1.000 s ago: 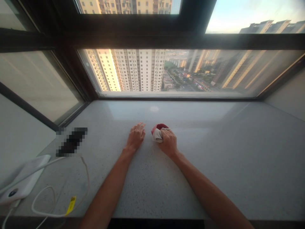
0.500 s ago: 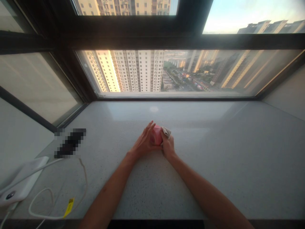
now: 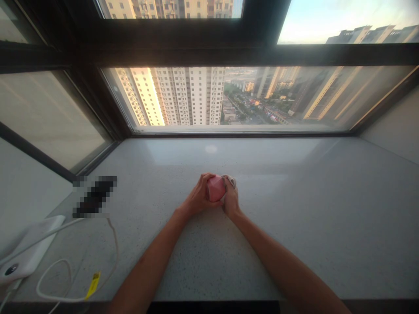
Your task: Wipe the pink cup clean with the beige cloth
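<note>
A small pink faceted object [image 3: 216, 188], perhaps a cup or bowl, is between my hands above the speckled grey sill [image 3: 209, 253]. My left hand [image 3: 199, 195] is wrapped round its left side, fingers curled over the top edge and the thumb underneath. In my right hand [image 3: 231, 199] is a folded greyish cloth [image 3: 231, 180], pressed against the right side of the pink object. Part of the cloth is hidden by the right fingers. I cannot tell whether the object touches the sill.
At the left lies a white power strip or charger [image 3: 32, 248] with a white cable [image 3: 116, 244] bearing a yellow tag [image 3: 93, 285]. Behind it is a blurred-out dark item [image 3: 94, 197]. A dark-framed window [image 3: 229, 136] borders the sill's far side.
My left fingers, stretched out and raised before, have curled round the pink object. The object has turned a little and shows more of its surface. The cloth stays at its right side.
</note>
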A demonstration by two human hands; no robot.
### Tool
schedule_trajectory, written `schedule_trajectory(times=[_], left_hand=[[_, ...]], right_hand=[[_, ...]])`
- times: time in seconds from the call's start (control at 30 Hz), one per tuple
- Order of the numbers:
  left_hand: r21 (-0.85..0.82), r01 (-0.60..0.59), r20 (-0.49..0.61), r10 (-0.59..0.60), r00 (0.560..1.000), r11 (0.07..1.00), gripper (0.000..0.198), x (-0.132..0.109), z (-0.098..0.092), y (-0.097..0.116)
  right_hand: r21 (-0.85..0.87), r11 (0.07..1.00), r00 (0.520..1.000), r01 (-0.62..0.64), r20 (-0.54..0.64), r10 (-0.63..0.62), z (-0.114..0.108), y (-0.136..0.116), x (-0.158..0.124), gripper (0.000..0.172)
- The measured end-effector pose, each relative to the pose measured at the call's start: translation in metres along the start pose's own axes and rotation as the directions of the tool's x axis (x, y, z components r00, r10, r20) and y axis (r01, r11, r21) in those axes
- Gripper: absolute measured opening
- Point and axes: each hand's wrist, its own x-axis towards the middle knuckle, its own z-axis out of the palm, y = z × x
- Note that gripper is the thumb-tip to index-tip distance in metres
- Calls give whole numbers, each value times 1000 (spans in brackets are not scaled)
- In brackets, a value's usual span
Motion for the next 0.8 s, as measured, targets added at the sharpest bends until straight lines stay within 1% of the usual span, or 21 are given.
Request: schedule_trajectory(times=[0.1,0.17,0.23,0.37,0.43,0.53,0.6,0.63,0.7,0.77,0.8], left_hand=[[86,-72,44,69,997,994,110,-1,-1,1],[151,-96,81,84,993,984,110,-1,-3,3],[156,-95,86,82,993,983,109,1,-4,6],[5,-53,21,53,998,999,101,2,-4,9],[-96,10,-9,-11,1000,995,94,0,-2,9],[-274,135,5,-138,990,952,86,-3,1,9],[-329,161,13,-166,986,931,82,-4,2,10],[-311,139,-9,-149,989,940,82,-4,2,11],[-188,47,-60,-60,996,981,86,-2,1,14],[-34,-54,-64,51,997,998,94,0,-1,16],[9,-85,-59,85,995,996,96,1,-1,16]], right_hand=[[29,999,999,-26,23,25,0,0,3,44],[29,998,997,-56,47,55,1,-1,5,44],[33,997,997,-63,47,61,1,-3,6,44],[28,999,1000,22,5,-22,1,-6,0,43],[11,998,999,54,0,-54,2,-8,-6,43],[14,998,997,62,34,-62,3,-11,-16,45],[26,998,996,57,64,-59,3,-13,-17,46],[33,998,996,55,74,-57,3,-14,-16,47],[42,998,996,57,73,-60,3,-15,-12,46],[48,997,996,62,63,-65,3,-16,-8,45],[53,997,996,63,54,-66,3,-16,-6,45]])
